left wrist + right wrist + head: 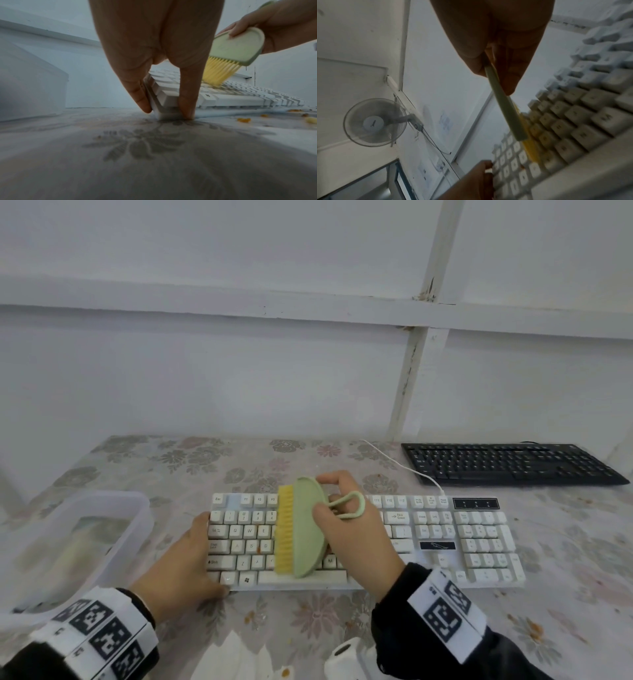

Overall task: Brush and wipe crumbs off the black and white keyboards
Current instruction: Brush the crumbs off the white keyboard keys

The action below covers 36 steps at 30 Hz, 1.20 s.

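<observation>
A white keyboard [479, 542] lies across the middle of the flowered table. My right hand [349, 529] grips a pale green brush [306, 529] with yellow bristles [285, 530] that rest on the letter keys left of centre. In the left wrist view the brush [238, 47] sweeps its bristles [217, 73] over the white keyboard [240, 97]. My left hand [185, 559] pinches the keyboard's left end, finger and thumb [187, 105] on either side of its corner. A black keyboard [507, 463] lies at the back right, untouched.
A clear plastic box [113, 529] stands left of the white keyboard. Orange crumbs [243, 119] dot the tablecloth [308, 621] in front. A white cable [404, 467] runs back from the white keyboard. White tissue [236, 659] and a white object [346, 659] lie at the front edge.
</observation>
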Each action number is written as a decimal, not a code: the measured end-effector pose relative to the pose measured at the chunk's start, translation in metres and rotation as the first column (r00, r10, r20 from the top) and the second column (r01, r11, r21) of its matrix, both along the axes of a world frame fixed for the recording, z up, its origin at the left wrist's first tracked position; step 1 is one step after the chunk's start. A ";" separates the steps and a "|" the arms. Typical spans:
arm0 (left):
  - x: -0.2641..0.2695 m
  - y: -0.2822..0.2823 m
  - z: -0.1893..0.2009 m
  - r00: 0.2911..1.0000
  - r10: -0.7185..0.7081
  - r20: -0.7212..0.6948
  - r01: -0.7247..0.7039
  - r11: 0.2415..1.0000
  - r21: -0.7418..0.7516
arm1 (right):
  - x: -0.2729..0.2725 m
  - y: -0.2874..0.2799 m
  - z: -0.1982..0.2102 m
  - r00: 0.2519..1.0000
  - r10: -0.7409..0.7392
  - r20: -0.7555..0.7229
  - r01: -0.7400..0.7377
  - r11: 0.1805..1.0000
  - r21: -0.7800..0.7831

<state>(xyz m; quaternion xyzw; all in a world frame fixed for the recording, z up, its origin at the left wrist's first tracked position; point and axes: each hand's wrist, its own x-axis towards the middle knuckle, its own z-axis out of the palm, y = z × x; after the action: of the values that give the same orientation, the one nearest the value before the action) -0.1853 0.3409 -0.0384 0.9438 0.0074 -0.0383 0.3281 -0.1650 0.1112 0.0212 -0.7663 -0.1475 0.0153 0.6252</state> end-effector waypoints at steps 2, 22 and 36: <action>0.000 0.000 0.000 1.000 -0.001 0.001 0.001 1.000 -0.004 | -0.005 0.003 -0.007 0.999 0.040 -0.025 -0.041 0.999 -0.021; -0.001 -0.001 0.002 1.000 -0.005 0.009 0.005 1.000 -0.015 | -0.011 0.006 -0.014 0.999 0.048 -0.008 -0.048 0.999 0.001; -0.001 -0.002 0.002 1.000 -0.001 0.004 0.001 1.000 -0.005 | 0.000 -0.004 0.013 0.995 0.088 -0.043 -0.085 0.994 0.062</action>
<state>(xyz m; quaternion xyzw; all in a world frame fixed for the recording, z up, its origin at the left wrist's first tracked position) -0.1865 0.3393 -0.0362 0.9430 0.0060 -0.0366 0.3306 -0.1655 0.1070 0.0340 -0.7394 -0.1666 0.0555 0.6499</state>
